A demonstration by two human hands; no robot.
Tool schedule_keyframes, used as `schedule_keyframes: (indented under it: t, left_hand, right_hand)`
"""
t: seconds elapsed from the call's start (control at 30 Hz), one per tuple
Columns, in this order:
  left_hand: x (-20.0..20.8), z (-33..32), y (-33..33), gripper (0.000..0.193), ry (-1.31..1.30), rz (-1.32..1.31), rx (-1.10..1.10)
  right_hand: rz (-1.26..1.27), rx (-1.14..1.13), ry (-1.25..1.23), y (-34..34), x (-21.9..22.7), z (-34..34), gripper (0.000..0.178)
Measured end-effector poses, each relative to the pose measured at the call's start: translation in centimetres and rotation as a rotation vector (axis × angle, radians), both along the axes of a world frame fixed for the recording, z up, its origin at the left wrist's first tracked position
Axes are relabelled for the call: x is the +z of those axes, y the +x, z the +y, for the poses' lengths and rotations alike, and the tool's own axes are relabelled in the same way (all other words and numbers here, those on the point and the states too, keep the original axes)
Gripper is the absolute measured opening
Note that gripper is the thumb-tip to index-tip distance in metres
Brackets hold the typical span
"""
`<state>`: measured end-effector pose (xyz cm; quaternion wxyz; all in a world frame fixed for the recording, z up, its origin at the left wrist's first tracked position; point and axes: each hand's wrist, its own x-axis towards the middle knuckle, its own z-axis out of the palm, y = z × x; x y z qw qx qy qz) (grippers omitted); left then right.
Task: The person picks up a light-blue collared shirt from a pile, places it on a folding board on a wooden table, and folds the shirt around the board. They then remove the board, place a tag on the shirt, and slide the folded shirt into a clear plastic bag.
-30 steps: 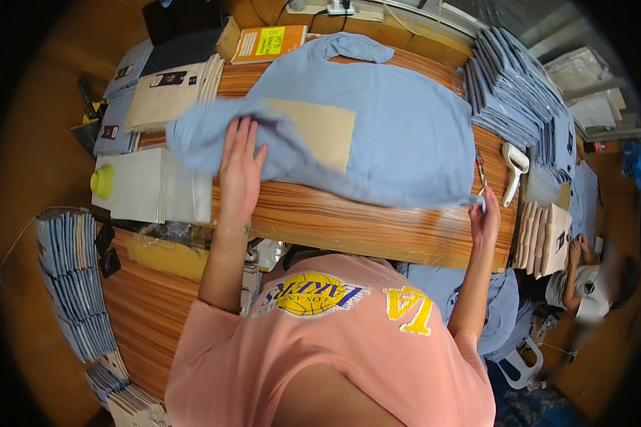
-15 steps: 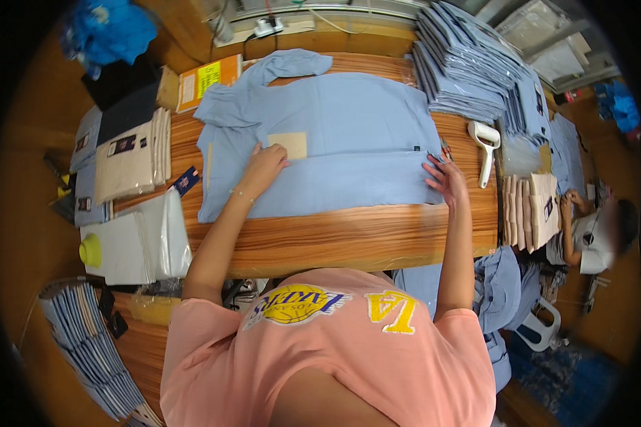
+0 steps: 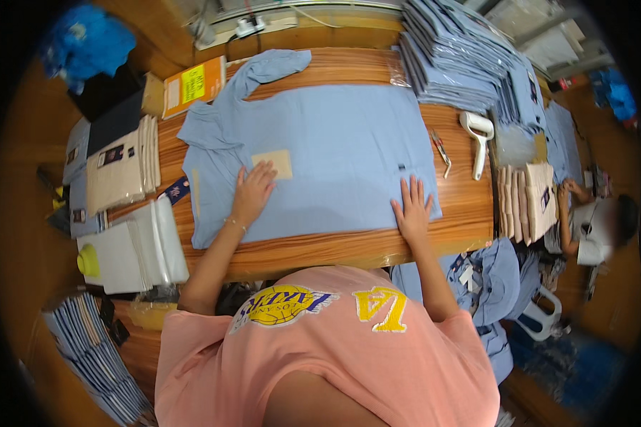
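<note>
A light blue shirt (image 3: 335, 135) lies spread face down or up, I cannot tell which, with one sleeve stretched toward the far edge of the table. A beige rectangular card (image 3: 283, 164) rests on it near the collar end. Flat on the cloth at the card's near left corner is my left hand (image 3: 255, 193), fingers extended and touching the card's edge. My right hand (image 3: 413, 210) presses flat on the shirt near its right end, fingers apart, just below a small dark tag (image 3: 402, 167). Neither hand grips anything.
Right of the shirt are small metal snips (image 3: 441, 152) and a white lint roller (image 3: 478, 139). Folded blue shirts (image 3: 456, 64) are stacked at the far right. Beige folded garments (image 3: 123, 162) and plastic bags (image 3: 149, 238) lie at left. Another person (image 3: 595, 224) sits at far right.
My right hand has moved left and nearer from the shirt's right edge and now lies flat. The left hand's fingers have straightened. The shirt's fold line has smoothed out, and the snips are uncovered.
</note>
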<state>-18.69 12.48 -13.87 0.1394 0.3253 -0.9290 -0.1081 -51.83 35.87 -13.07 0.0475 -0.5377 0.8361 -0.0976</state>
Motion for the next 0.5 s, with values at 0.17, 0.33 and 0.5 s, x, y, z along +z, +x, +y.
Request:
schedule_keyframes:
  t: [0.17,0.33,0.5]
  left_hand:
    - [0.1,3.4,1.7,0.031,0.035,-0.005,-0.011]
    - [3.8,1.9,4.6,0.029,0.220,0.366,0.142]
    - [2.5,-0.3,11.9,0.030,0.099,0.451,0.672]
  right_hand:
    - [-0.221,-0.010,-0.260,1.2,0.4,4.3,0.059]
    - [-0.559,0.235,-0.417,6.1,9.3,-8.9,0.037]
    - [-0.654,0.786,-0.306,18.6,9.6,-26.2,0.023]
